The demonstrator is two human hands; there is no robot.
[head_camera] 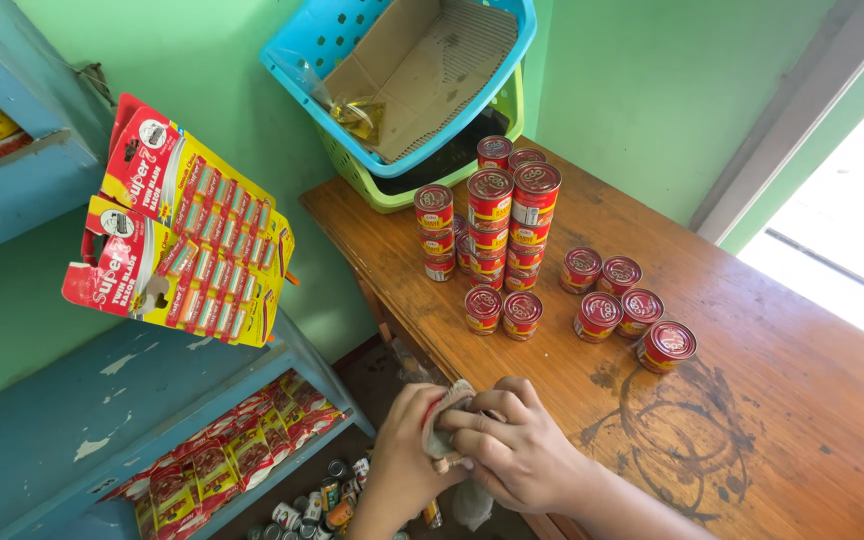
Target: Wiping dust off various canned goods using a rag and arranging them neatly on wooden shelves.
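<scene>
Left hand (407, 445) and right hand (512, 445) both curl their fingers tightly around a crumpled grey cloth (442, 432) covering a small red object at the worn wooden table (752, 400) edge; red round tins (502, 312) stand beyond the fingertips.

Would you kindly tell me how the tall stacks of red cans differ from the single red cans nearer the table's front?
The stacked red metal cans stand three high, while the single red cans sit one high on the brown wooden table. The stacks huddle close by the blue plastic basket; the singles spread in loose rows farther from it. Both groups are upright, with red lids and like labels.
</scene>
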